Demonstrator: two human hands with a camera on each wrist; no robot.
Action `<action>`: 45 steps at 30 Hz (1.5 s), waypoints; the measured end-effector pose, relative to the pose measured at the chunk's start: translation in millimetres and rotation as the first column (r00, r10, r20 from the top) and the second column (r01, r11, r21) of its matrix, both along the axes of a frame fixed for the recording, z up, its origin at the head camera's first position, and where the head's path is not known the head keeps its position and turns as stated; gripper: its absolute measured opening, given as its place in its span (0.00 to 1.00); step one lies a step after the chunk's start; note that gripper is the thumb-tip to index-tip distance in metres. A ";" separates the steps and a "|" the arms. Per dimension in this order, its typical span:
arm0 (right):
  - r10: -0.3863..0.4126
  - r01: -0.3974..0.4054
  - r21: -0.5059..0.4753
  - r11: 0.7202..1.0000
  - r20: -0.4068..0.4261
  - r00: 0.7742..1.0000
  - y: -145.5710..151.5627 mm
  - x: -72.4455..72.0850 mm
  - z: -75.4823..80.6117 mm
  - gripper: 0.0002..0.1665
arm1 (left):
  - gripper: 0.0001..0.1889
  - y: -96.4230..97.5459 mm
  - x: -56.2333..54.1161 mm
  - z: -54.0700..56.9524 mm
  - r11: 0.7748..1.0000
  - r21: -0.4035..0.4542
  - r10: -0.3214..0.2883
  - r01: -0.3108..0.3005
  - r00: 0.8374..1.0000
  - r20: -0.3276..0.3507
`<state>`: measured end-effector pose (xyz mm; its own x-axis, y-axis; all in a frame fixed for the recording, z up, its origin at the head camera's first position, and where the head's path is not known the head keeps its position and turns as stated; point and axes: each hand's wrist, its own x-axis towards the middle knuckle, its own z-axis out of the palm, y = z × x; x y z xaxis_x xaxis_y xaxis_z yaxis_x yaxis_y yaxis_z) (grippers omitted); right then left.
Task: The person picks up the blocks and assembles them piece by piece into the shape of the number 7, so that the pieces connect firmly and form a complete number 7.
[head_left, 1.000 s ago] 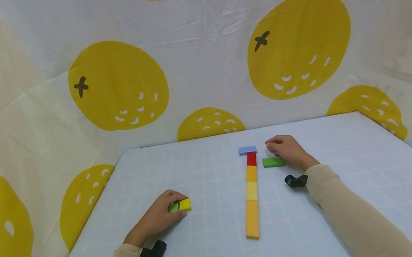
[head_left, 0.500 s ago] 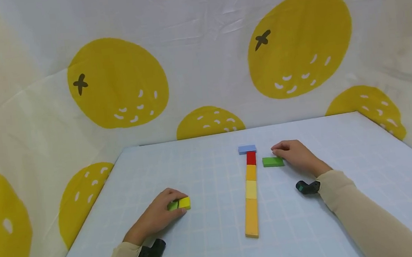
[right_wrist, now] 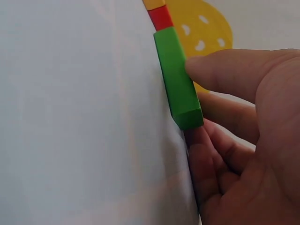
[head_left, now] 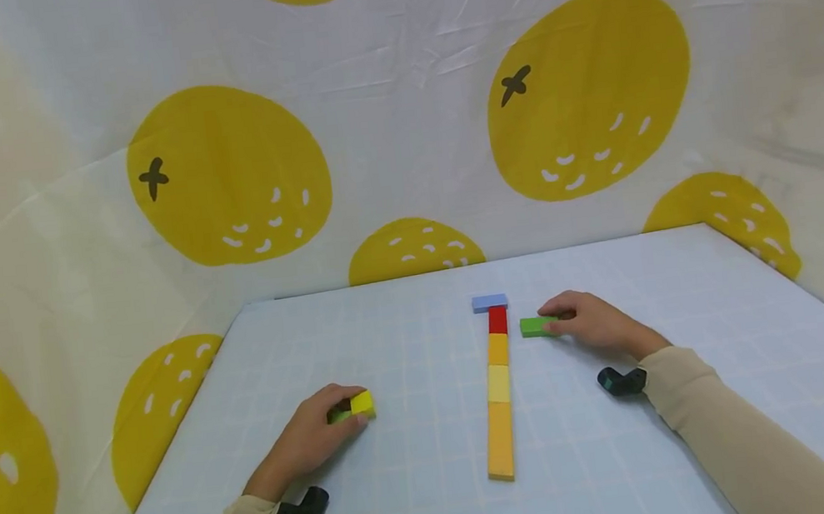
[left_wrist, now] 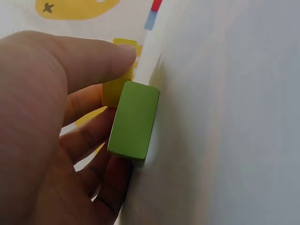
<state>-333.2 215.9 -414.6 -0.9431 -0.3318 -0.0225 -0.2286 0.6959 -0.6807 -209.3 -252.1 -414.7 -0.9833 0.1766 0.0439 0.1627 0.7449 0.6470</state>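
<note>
My left hand [head_left: 312, 433] pinches a yellow block [head_left: 362, 405] between thumb and fingers. In the left wrist view that yellow block [left_wrist: 117, 91] appears raised above the table, partly behind the thumb. A light green block [left_wrist: 134, 121] lies close by it, under the hand. My right hand [head_left: 594, 322] grips the right end of a green block [head_left: 536, 327]; in the right wrist view the thumb lies against the near side of this green block [right_wrist: 176, 77] and the fingers reach behind it. The block still lies flat, as far as I can see.
Between the hands runs a row of blocks: a long orange one [head_left: 500, 442], a pale yellow one [head_left: 498, 384], an orange-yellow one [head_left: 498, 349] and a red one [head_left: 497, 320]. A blue block [head_left: 490, 303] lies crosswise at the far end. A patterned cloth [head_left: 416, 148] hangs behind the table.
The left hand has lifted the yellow block off its place beside the light green block. The right hand has come down from behind the green block and taken hold of its right end.
</note>
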 end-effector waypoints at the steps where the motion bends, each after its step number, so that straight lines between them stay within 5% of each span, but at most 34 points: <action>1: -0.002 0.002 0.000 1.000 -0.001 1.000 0.2 -0.7 0.0 0.26 | 0.19 0.3 -0.3 -0.2 1.000 0.003 0.010 -0.010 1.000 -0.001; 11: -0.005 0.005 -0.023 1.000 0.006 1.000 0.3 0.0 -2.5 0.24 | 0.21 4.9 -8.0 4.3 0.995 0.044 0.086 -0.087 0.996 0.022; 23: 0.000 0.000 -0.029 1.000 -0.015 1.000 -0.2 1.6 -4.9 0.23 | 0.19 29.4 -38.3 24.5 0.999 0.031 -0.042 0.042 0.999 -0.008; 34: -0.022 0.022 -0.011 1.000 -0.020 1.000 -1.0 3.1 -7.1 0.22 | 0.19 48.1 -57.4 21.7 0.996 0.038 -0.078 0.075 0.995 0.061; 45: -0.027 0.027 -0.022 0.999 -0.008 1.000 -5.4 4.4 -4.2 0.22 | 0.18 63.6 -74.4 28.7 0.990 0.037 -0.137 0.135 0.989 0.061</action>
